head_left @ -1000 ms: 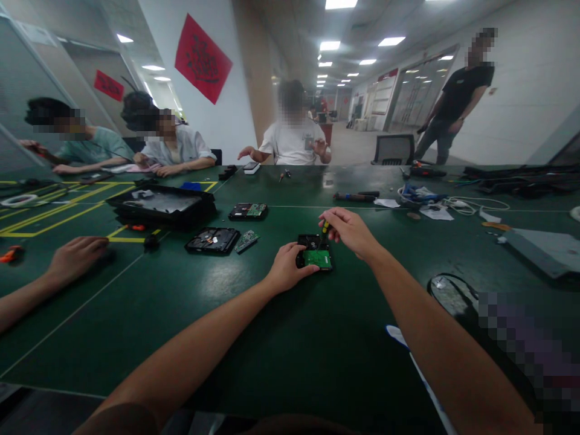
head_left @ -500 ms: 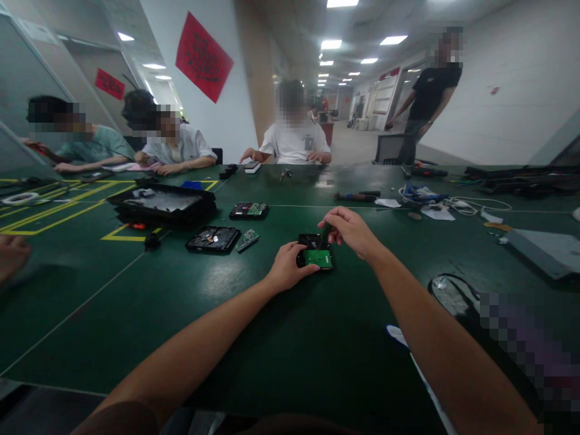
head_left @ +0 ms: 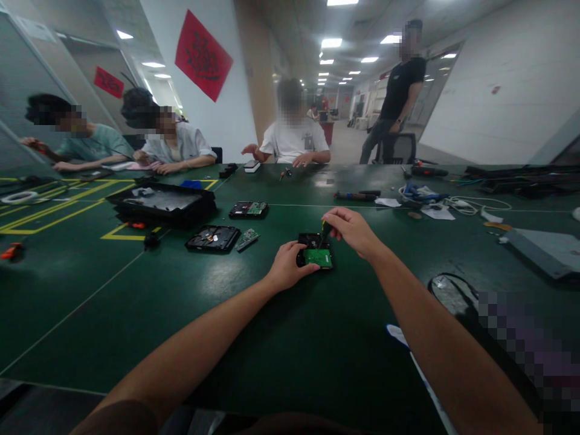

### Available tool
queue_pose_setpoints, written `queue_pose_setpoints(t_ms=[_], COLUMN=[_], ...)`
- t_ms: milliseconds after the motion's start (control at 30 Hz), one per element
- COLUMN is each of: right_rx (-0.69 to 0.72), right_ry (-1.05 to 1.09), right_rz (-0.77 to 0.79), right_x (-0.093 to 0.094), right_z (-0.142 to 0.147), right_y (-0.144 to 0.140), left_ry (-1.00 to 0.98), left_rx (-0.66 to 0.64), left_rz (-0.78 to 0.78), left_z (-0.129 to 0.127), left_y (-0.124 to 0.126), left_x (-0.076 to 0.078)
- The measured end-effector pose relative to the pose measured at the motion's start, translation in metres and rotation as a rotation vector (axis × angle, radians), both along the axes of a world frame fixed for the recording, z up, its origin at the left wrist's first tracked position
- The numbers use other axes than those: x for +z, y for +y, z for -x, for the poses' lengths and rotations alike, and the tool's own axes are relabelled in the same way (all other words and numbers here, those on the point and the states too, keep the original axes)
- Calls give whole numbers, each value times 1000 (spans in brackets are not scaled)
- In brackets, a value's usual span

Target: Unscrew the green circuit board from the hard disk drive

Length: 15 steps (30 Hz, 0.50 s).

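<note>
A hard drive [head_left: 308, 240] with a green circuit board [head_left: 318, 258] facing up lies flat on the dark green table [head_left: 254, 338]. My left hand [head_left: 288, 266] grips its left side, fingers at the far edge and thumb at the near edge. Above the drive, my right hand [head_left: 348, 229] pinches the handle of a small screwdriver [head_left: 325, 229], whose shaft slants down to the board's far edge. Whether the tip sits in a screw is too small to tell. Left of the drive lie a loose circuit board [head_left: 247, 240], a drive without its board [head_left: 212, 238] and another hard drive [head_left: 249, 209].
A stack of black trays [head_left: 163, 204] stands at the left. A grey metal box [head_left: 546, 249], a cable bundle [head_left: 421, 194] and a power drill [head_left: 428, 171] lie on the right. Several people sit across the table; one person [head_left: 401, 90] stands behind.
The screwdriver has turned slightly in my right hand, showing yellow on its handle. A co-worker's hand at the far left has gone from view, and an orange object shows there. The standing person has moved left.
</note>
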State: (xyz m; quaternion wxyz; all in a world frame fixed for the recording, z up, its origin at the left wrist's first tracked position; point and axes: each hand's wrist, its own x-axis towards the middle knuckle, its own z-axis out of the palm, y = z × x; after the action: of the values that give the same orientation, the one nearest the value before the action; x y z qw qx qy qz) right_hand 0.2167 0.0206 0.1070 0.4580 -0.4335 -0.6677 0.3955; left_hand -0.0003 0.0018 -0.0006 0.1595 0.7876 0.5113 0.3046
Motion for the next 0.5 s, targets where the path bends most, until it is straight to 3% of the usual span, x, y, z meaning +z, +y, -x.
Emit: queue_pose_setpoints(t_ms=[367, 500], right_rx=[91, 62], right_ry=[121, 55], right_rz=[101, 29], right_x=[-1, 0], right_z=[4, 2], right_y=[1, 1], left_ry=[3, 3], left_rx=[-8, -6], left_rz=[-13, -15], left_z=[-1, -1], left_y=[0, 0], left_x=[1, 0])
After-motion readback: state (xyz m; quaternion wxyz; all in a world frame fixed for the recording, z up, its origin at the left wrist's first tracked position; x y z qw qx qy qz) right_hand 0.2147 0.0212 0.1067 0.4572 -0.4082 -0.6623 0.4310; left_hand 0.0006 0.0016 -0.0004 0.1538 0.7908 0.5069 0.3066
